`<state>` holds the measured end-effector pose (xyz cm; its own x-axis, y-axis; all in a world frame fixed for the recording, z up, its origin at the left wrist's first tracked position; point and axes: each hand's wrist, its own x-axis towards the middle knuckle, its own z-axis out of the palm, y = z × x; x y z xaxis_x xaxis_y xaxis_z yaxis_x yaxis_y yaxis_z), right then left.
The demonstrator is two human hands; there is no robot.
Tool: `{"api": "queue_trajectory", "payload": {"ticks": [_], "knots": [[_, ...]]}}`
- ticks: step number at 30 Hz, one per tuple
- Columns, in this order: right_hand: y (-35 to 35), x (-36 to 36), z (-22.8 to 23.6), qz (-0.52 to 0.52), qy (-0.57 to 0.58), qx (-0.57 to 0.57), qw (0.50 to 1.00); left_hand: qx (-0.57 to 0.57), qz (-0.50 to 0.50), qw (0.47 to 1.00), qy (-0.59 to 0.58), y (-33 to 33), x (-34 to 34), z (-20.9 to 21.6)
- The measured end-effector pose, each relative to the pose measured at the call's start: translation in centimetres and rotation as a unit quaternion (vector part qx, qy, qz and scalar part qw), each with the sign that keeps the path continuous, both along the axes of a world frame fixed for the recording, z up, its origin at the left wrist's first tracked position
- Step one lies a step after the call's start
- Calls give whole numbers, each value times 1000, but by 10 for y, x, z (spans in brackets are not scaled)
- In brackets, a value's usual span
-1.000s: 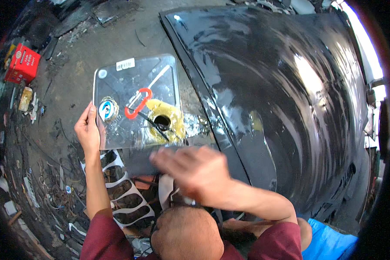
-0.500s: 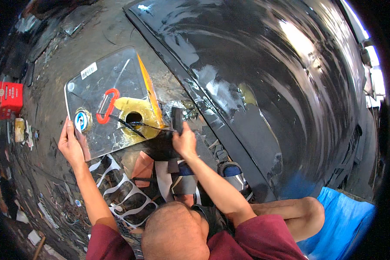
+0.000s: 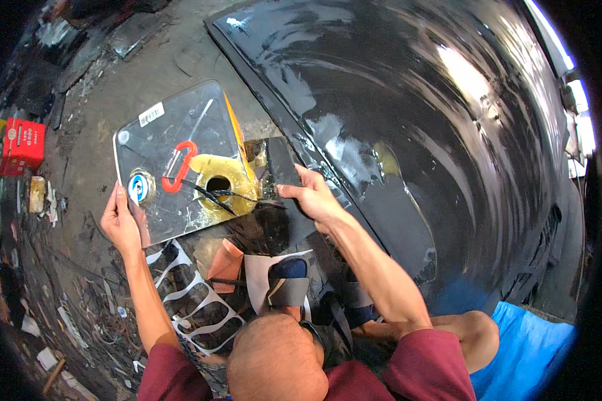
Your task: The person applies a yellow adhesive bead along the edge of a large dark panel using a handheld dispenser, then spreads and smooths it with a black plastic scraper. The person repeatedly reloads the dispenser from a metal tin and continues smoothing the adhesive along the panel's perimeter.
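Observation:
A square metal tin (image 3: 180, 127) with an orange side stands tilted left of centre. Its top has a red handle (image 3: 179, 167), a blue-and-white round cap and an open hole (image 3: 217, 186) ringed by yellowish dried residue. Thin black strands (image 3: 211, 195) lie across the hole. My left hand (image 3: 122, 219) grips the tin's near-left edge, fingers along the side. Beside the tin's orange side, my right hand (image 3: 318, 195) pinches a flat black rectangular piece (image 3: 284, 170), its thumb on the face and its other fingers mostly hidden behind.
A large glossy black sheet (image 3: 354, 100) fills the right side, its raised edge close to my right hand. A red box (image 3: 23, 147) stands far left. Scraps litter the left floor. White cut-out strips (image 3: 197, 294) and a salmon-coloured piece (image 3: 225, 264) lie near me; blue sheeting (image 3: 525, 341) lies at right.
My right hand has moved right and slightly up, and the black piece now shows its broad face beside the tin. The view has shifted a little; my left hand keeps its hold.

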<state>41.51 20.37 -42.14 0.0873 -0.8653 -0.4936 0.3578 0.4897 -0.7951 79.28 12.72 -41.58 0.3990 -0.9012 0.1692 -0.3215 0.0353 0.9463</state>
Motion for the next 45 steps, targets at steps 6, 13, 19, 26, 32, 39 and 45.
{"api": "queue_trajectory", "payload": {"ticks": [6, 13, 19, 26, 32, 39, 45], "knots": [[-8, -5, 69, 37, 67, -50, 996, 7, 10, 1000, -11, 4, -9, 7], [-35, 10, 201, 237, 465, -364, 772, -3, 5, 1000, -2, 7, -15, 15], [-43, 53, 183, 252, 654, -509, 500, 24, 15, 999, 19, 6, -18, 18], [24, 15, 150, 282, 633, -507, 513, 20, 22, 999, 43, 2, -18, 7], [-47, 14, 215, 183, 557, -551, 594, 39, 24, 998, 51, 7, -3, 3], [-56, 20, 182, 159, 604, -453, 636, 39, 21, 998, 34, 5, -15, 14], [-60, -60, 94, 28, 445, -195, 874, 4, 28, 999, 27, 5, -12, 7]]}}
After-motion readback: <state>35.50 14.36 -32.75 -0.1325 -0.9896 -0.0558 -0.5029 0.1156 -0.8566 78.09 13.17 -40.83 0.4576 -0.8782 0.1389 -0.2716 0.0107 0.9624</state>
